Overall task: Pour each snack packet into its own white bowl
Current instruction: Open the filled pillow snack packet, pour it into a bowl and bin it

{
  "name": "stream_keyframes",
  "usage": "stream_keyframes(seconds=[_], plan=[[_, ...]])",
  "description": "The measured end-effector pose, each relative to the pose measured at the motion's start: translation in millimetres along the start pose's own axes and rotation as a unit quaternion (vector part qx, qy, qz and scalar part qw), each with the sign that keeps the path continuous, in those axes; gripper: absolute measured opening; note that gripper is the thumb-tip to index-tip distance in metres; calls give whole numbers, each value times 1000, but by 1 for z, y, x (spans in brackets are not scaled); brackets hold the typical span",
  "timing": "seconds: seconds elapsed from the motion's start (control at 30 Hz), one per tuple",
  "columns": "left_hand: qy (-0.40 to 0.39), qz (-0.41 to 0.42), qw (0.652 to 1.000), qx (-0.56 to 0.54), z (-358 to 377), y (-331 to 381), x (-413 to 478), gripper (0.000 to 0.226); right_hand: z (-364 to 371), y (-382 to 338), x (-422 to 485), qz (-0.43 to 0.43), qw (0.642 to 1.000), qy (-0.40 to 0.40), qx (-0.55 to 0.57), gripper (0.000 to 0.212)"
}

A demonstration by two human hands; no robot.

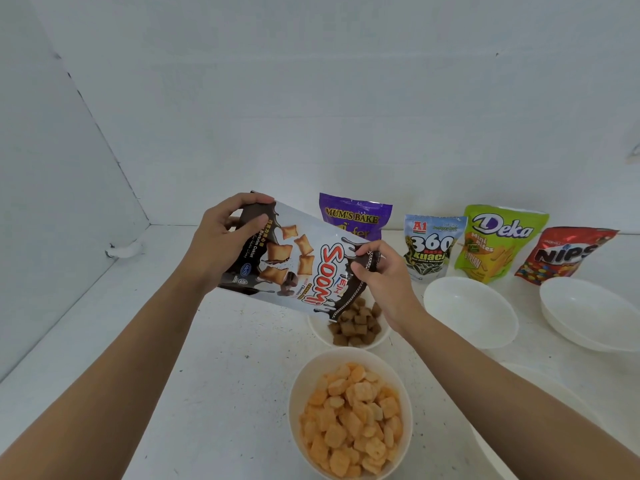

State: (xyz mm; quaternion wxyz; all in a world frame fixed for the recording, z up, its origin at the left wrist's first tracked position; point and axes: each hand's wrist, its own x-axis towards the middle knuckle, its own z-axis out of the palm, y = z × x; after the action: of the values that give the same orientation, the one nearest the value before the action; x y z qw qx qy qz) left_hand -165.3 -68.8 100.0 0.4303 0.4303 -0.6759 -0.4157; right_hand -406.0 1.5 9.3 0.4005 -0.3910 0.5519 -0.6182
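I hold a black-and-white Soomi snack packet point(298, 265) tilted, its mouth down to the right over a white bowl point(320, 336) that holds brown square pieces point(356, 323). My left hand point(225, 240) grips the packet's raised bottom end. At the packet's mouth, my right hand point(384, 278) pinches the upper corner. In front, a second white bowl point(298, 386) is heaped with orange puffs point(353, 417).
Along the back wall stand a purple Mum's Bake packet point(356, 216), an A1 360 Kuaci packet point(431, 247), a green Deka packet point(498, 240) and a red Nips packet point(564, 254). Two white bowls point(471, 310) point(588, 313) hold nothing; another bowl's rim point(540, 382) shows under my right forearm.
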Motion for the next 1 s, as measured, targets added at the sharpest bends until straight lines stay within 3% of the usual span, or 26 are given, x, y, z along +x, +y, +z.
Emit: stream_keyframes(seconds=[0.17, 0.4, 0.6, 0.8, 1.0], plan=[[0, 1, 1000, 19, -1, -1, -3, 24, 0, 1, -2, 37, 998, -33, -40, 19], [7, 14, 1000, 9, -2, 7, -1, 24, 3, -6, 0, -1, 1000, -2, 2, 18], [-5, 31, 999, 25, -1, 9, 0, 25, 4, 2, 2, 55, 997, -38, -37, 21], [-3, 34, 999, 13, 0, 15, 3, 24, 5, -4, 0, 13, 999, 16, 30, 20], [-3, 52, 998, 32, 2, 15, 5, 23, 4, 0, 0, 27, 999, -11, -13, 20]])
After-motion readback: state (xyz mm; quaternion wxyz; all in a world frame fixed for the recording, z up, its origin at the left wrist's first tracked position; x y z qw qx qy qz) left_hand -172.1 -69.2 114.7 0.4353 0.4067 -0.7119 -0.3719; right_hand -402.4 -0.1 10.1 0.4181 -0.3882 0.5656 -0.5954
